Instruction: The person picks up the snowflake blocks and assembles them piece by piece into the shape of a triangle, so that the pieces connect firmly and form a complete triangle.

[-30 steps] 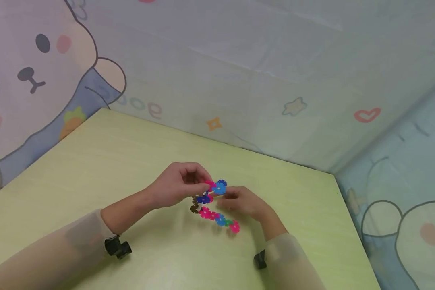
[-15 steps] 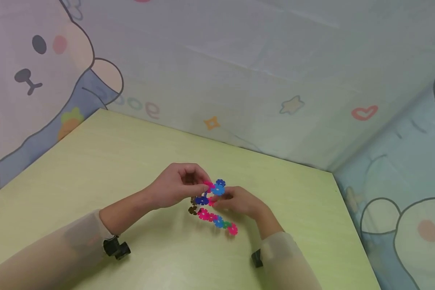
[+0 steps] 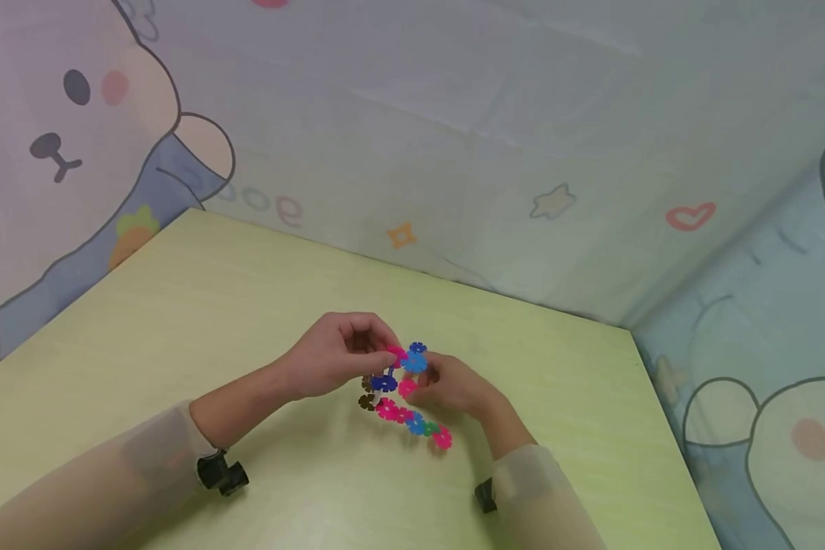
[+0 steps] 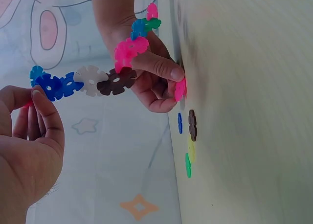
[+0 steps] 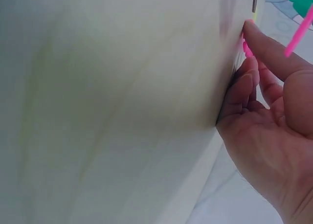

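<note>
My left hand (image 3: 340,355) pinches one end of a chain of interlocked plastic snowflake discs (image 4: 89,80), held above the table. Pink, blue, white, brown and green discs make up the chain, which bends down toward the front right in the head view. Low at the tabletop, my right hand (image 3: 461,386) pinches a single pink snowflake disc (image 4: 180,89) between thumb and fingers. Only an edge of that pink disc shows in the right wrist view, beside the fingertips (image 5: 252,28). The chain's free end passes close over the right hand.
Several loose discs lie on the pale table (image 3: 282,283), seen edge-on in the left wrist view: a blue disc (image 4: 179,123), a brown disc (image 4: 192,125), a yellow disc (image 4: 191,149) and a green disc (image 4: 188,165). A cartoon-printed cloth (image 3: 454,137) stands behind the table.
My right hand has shifted slightly left and closed its fingers on the pink disc, which now shows more fully beside them. The left hand and chain have stayed nearly still.
</note>
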Demonstrator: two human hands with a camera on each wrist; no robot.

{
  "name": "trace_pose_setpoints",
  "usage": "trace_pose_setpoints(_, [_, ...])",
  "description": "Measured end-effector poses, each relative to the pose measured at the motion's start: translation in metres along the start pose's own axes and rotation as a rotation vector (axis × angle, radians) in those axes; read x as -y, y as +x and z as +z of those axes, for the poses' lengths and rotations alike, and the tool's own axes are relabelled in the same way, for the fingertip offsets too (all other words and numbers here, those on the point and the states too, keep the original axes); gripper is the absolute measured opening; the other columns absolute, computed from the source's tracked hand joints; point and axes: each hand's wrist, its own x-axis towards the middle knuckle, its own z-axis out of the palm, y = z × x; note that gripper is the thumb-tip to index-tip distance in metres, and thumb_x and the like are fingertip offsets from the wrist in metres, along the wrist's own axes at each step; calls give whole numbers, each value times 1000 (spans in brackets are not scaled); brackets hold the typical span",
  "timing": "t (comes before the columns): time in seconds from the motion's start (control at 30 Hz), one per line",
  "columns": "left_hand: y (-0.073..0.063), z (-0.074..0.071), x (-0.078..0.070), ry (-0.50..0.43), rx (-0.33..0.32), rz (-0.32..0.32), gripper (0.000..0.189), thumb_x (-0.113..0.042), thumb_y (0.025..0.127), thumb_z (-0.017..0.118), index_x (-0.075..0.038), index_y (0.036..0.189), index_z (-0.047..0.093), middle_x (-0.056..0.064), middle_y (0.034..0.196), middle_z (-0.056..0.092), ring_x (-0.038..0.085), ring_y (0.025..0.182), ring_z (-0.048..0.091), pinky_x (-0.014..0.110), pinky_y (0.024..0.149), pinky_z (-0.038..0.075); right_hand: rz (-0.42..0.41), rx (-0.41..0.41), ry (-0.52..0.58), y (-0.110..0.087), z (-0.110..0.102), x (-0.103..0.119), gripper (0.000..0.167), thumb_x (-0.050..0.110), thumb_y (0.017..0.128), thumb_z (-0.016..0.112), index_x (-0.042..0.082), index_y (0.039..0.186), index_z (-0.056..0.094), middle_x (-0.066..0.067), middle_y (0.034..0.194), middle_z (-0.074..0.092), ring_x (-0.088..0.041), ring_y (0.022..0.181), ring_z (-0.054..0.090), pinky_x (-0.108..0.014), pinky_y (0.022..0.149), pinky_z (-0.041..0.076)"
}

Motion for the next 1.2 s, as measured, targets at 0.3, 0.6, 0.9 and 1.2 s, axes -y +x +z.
trace_pose_setpoints(0.3, [1,3,2,15,2,-5,11,-11,101,77,-12,111,80,7,95,74,40,84,67,28,70,60,-22,-48,-64,-9,-1,-8,23,22,96,85,18,108,66,0,107,70,-20,104,65,-37,90,58])
trace_pose_setpoints(0.6, [2,4,4,-2,11,-17,12,-13,102,77,-11,113,79,7,97,75,21,81,70,28,71,61,-86,-220,137,-42,-9,-2,17,19,102,79,21,118,74,-1,108,77,-24,99,72,-38,87,63])
trace_pose_setpoints(0.9, [5,5,5,-8,9,-24,11,-15,103,77,-12,113,80,8,97,76,23,81,70,29,69,60,-284,-379,504,-83,-17,15,23,11,105,74,4,126,68,-5,114,77,-22,101,77,-32,95,66])
trace_pose_setpoints(1.2, [6,7,5,-15,6,-40,12,-16,103,77,-12,114,80,8,97,77,23,83,72,29,69,61,-357,-379,525,-92,-16,32,26,7,105,73,0,129,66,1,114,78,-18,101,78,-30,92,66])
